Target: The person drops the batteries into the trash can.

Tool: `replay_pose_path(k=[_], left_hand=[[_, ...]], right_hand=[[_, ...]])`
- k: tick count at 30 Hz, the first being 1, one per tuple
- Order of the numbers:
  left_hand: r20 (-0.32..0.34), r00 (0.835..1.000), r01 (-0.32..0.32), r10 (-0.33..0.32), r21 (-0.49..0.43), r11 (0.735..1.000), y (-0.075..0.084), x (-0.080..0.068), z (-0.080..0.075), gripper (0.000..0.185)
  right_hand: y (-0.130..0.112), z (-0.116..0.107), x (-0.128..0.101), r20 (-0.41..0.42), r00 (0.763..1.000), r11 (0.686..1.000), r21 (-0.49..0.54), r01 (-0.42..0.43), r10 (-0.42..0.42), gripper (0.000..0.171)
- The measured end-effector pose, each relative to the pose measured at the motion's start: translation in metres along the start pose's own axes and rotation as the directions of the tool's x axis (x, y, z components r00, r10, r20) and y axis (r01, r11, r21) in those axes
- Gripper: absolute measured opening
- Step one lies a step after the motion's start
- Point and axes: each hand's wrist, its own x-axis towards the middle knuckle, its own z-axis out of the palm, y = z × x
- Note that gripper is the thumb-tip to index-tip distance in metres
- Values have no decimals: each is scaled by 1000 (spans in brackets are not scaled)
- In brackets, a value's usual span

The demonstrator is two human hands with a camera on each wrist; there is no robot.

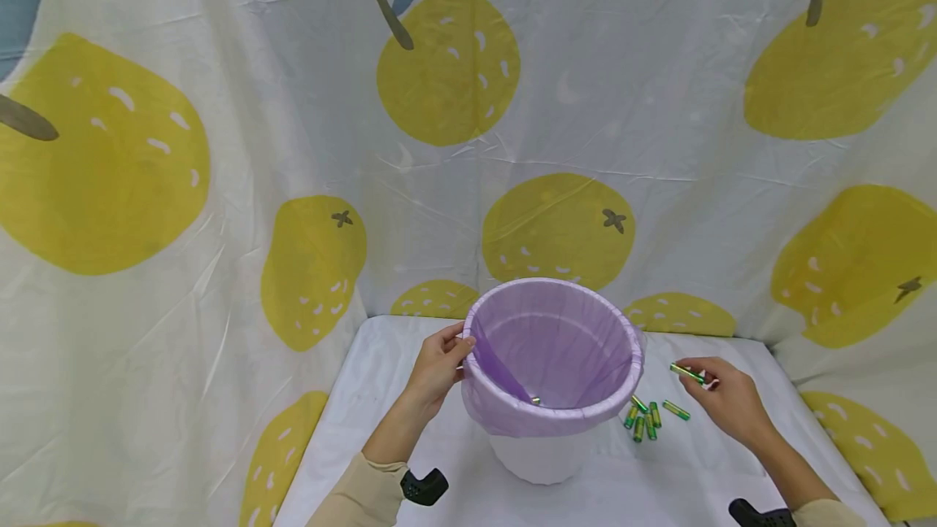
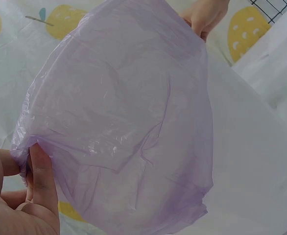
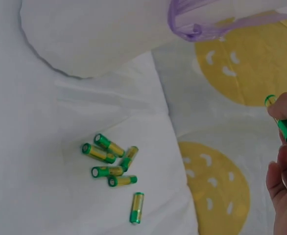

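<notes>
A white bin (image 1: pixel 542 459) stands on the white-covered surface, lined with a thin purple plastic bag (image 1: pixel 505 417) folded over its rim. My left hand (image 1: pixel 437 368) pinches the bin's rim through the bag at the left side, as the left wrist view shows too. One green-and-gold battery (image 1: pixel 535 401) shows inside the bin near the front wall. Right of the bin, my right hand (image 1: pixel 725 397) pinches a battery (image 1: pixel 686 373) between thumb and fingers, raised above the surface. Several more loose batteries (image 3: pixel 109 170) lie below it, one (image 3: pixel 137 208) a little apart from the cluster.
A white curtain with yellow fruit prints (image 1: pixel 559 226) hangs behind and at both sides of the white-covered surface (image 1: pixel 703 462). A black device (image 1: pixel 424 487) sits on my left wrist and another (image 1: pixel 761 514) on my right. A dark wire grid (image 2: pixel 275 9) shows at a corner.
</notes>
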Motion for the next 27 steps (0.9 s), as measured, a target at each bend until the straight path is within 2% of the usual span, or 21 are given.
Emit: replay_pose_path(k=[8,21,27], left_hand=[[0,1000,6,-6,0,1000,-2,-1,1,53],[-11,1000,6,-5,16,1000,2,-2,2,51],[-2,1000,-5,5,15,1000,2,-2,1,53]], right_hand=[[-15,-8,11,-13,998,998,31,61,-60,23],[-42,-40,46,-18,990,988,54,142,-141,23],[-53,-44,56,-5,985,984,59,170,-170,24]])
